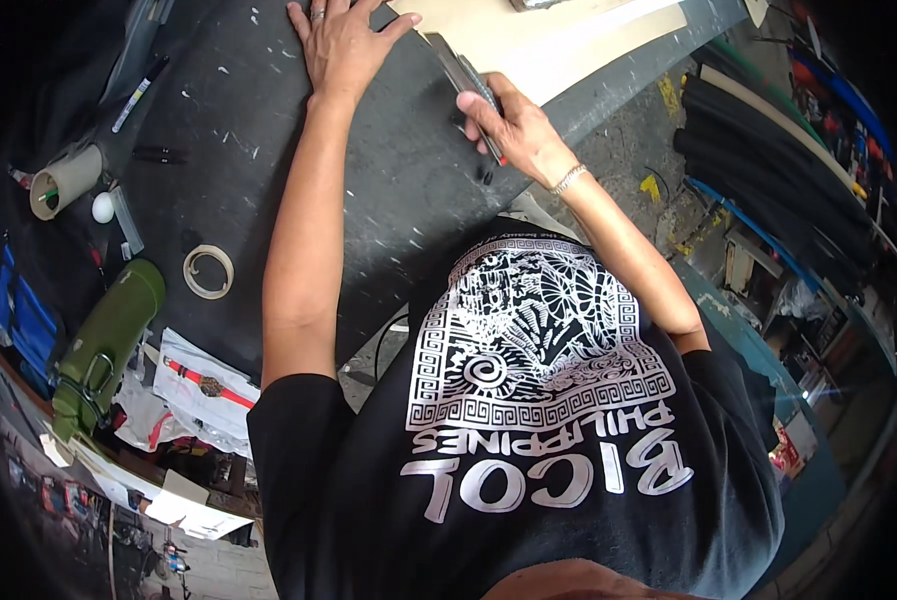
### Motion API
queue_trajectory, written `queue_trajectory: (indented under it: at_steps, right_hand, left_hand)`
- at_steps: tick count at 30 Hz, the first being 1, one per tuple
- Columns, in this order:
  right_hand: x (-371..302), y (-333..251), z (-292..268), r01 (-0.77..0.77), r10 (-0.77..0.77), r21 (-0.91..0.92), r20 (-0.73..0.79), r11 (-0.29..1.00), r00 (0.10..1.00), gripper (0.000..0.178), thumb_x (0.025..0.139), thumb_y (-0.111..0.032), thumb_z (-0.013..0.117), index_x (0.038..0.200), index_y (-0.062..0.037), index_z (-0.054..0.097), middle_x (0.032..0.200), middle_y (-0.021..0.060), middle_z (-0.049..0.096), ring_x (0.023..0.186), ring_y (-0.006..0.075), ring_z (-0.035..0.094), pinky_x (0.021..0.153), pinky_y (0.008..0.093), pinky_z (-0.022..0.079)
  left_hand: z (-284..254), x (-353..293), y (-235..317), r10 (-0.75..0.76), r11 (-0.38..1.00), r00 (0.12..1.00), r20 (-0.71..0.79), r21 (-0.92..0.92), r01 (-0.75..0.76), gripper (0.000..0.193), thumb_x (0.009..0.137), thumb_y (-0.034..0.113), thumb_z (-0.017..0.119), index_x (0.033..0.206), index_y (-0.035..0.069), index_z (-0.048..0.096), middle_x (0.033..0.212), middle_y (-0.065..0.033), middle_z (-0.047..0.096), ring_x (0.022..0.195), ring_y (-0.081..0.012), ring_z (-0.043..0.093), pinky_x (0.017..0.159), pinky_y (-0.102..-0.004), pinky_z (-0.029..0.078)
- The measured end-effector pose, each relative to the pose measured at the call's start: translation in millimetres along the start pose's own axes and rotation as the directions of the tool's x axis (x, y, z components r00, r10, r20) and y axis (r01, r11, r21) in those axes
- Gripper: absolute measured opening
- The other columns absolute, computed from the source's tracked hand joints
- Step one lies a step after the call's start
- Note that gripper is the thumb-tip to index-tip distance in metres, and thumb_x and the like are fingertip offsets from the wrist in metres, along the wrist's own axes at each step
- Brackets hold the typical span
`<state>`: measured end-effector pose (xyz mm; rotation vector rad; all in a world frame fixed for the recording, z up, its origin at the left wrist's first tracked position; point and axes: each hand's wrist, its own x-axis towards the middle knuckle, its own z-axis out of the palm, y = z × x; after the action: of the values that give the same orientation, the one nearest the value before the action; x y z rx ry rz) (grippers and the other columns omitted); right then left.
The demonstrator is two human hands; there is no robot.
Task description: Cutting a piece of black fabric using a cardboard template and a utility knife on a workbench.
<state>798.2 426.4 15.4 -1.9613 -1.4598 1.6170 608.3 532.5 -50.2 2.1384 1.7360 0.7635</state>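
My left hand lies with spread fingers on the dark tabletop, at the far side of the table. Its thumb reaches the left edge of a cream-coloured sheet; the tops of some fingers are cut off by the picture's rim. In my right hand is a utility knife, grey and slim with a bit of red at its near end. The knife points up and left, and its front end is at the sheet's near left corner. Whether the blade touches the sheet I cannot tell.
On the scuffed black table are a tape roll, a marker, a cup with items inside and a white ball. A green bottle lies at left. Dark rolled material is beyond the table's right edge.
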Motion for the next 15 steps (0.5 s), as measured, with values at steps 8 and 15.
queue_trajectory:
  at_steps: [8,15]
  right_hand:
    - [38,-6,29,-0.029,0.029,0.015,0.0,0.999,1.0,0.031,0.097,-0.015,0.055,0.117,0.0065,0.047,0.081,0.0123,0.072,0.067,0.0178,0.071,0.061,0.0312,0.058]
    - [44,-6,34,-0.026,0.013,-0.204,-0.065,0.979,0.998,0.035,0.1,-0.029,0.048,0.104,0.0064,0.048,0.066,0.0135,0.07,0.07,0.0274,0.073,0.072,0.0368,0.058]
  left_hand:
    - [-3,-1,-1,-0.047,0.999,0.997,0.062,-0.003,0.047,0.038,0.076,0.033,0.084,0.11,0.017,0.075,0.141,-0.0109,0.056,0.145,-0.0353,0.036,0.122,-0.0637,0.016]
    - [3,-4,-7,-0.022,1.0,0.998,0.06,0.001,0.022,0.037,0.077,0.032,0.083,0.11,0.016,0.076,0.141,-0.0111,0.057,0.145,-0.0358,0.037,0.122,-0.0652,0.015]
